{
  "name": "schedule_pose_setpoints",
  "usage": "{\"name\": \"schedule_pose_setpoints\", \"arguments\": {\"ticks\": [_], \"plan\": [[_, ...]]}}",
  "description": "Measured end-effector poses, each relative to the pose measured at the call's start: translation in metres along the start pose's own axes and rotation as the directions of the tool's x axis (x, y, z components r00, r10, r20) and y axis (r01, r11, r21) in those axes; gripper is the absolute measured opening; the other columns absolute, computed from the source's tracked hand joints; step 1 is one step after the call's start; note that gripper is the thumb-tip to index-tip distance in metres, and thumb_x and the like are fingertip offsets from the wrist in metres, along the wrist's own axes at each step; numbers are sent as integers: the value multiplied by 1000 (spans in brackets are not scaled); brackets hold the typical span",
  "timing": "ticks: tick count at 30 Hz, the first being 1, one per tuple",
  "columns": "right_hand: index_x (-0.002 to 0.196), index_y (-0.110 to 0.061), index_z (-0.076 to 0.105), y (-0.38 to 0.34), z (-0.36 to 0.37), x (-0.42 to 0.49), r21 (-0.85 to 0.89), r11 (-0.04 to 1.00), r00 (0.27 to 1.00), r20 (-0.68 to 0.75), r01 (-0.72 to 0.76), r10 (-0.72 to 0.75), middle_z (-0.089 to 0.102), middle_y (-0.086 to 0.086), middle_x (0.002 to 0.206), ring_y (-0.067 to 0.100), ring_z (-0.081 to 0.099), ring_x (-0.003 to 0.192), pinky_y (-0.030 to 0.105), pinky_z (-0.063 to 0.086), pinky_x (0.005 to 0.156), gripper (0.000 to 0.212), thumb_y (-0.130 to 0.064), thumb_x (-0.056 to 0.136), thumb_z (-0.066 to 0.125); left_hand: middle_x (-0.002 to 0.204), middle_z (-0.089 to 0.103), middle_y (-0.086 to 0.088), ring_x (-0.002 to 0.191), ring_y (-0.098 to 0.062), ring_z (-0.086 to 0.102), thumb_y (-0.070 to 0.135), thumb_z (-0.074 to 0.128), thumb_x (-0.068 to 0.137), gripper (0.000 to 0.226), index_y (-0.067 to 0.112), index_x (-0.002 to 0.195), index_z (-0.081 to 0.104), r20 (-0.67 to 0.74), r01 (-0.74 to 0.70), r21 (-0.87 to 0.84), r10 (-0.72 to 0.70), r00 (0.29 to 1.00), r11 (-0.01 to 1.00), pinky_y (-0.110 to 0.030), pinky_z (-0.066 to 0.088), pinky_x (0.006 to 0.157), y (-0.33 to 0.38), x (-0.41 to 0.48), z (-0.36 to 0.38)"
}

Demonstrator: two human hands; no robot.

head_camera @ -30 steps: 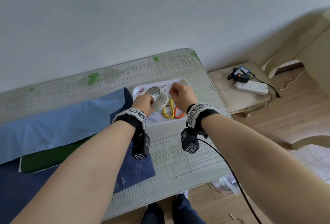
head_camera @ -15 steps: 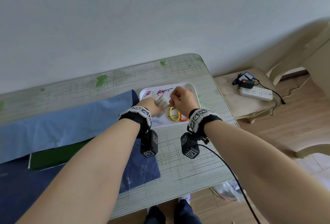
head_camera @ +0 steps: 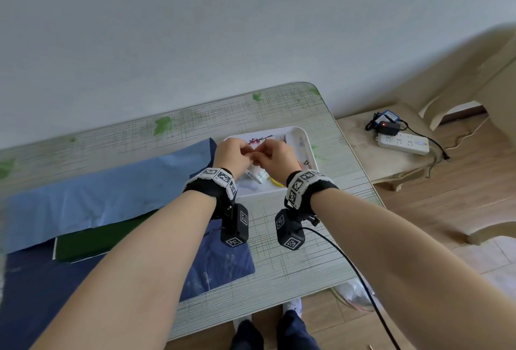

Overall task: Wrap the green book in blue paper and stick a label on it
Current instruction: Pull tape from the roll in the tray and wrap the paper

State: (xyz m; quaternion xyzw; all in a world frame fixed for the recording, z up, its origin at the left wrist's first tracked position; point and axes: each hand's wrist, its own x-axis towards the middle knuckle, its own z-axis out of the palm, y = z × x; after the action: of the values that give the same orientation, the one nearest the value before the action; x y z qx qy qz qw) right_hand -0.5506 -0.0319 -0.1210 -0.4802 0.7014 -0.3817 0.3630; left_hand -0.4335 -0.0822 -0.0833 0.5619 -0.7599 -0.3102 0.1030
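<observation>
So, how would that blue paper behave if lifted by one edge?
Probably floppy: the blue paper lies draped over the green book, bending at its edge. Likely light and quick to slide, since it lies thin and flat on the table. Its faint creases suggest it would hold a fold.

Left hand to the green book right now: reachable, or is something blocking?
Probably yes, once freed. The left hand and right hand both seem to grip the tape roll over the white tray. Nothing stands between it and the green book, whose near part shows from under the blue paper.
</observation>
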Motion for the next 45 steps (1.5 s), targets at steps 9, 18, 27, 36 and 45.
{"name": "schedule_pose_setpoints", "arguments": {"ticks": [9,18,27,36,45], "plan": [[104,-12,67,-9,-2,8,-139,990,1000,-31,3,-7,73,8,88,21,69,80,36,56,77,24,-8,88,50,91,73,-7,89,-18,66,10,69,81,9,7,88,75,-14,12,-12,-13,1000,1000,-21,45,76,-4,2,-14],[111,-18,67,-8,-6,0,-261,957,971,228,126,-66,68,-4,109,12,62,100,26,47,87,24,-23,89,63,92,71,-3,86,-15,63,6,67,82,13,10,92,75,82,-35,-61,40,996,998,-19,43,78,-10,-7,-19],[84,-18,72,-2,-3,1,-309,951,999,35,-13,25,72,-1,85,14,66,74,32,56,70,16,-33,83,66,101,72,-5,97,-16,66,4,65,83,18,9,98,74,42,-30,-46,32,999,998,-16,43,83,0,-10,-10],[71,-22,68,-1,5,0,-324,945,998,45,-35,52,71,-3,76,14,65,67,33,56,65,26,-45,82,64,95,73,-5,93,-17,65,11,69,80,12,10,90,76,32,1,50,-2,999,999,-21,46,79,-2,-5,-12],[82,-10,73,-3,-4,3,-310,950,998,47,-32,49,72,2,79,15,61,62,27,50,58,29,-38,84,66,94,74,-5,92,-17,66,12,65,83,13,9,90,76,57,-6,104,0,998,995,-18,41,75,2,-5,-15]]}}
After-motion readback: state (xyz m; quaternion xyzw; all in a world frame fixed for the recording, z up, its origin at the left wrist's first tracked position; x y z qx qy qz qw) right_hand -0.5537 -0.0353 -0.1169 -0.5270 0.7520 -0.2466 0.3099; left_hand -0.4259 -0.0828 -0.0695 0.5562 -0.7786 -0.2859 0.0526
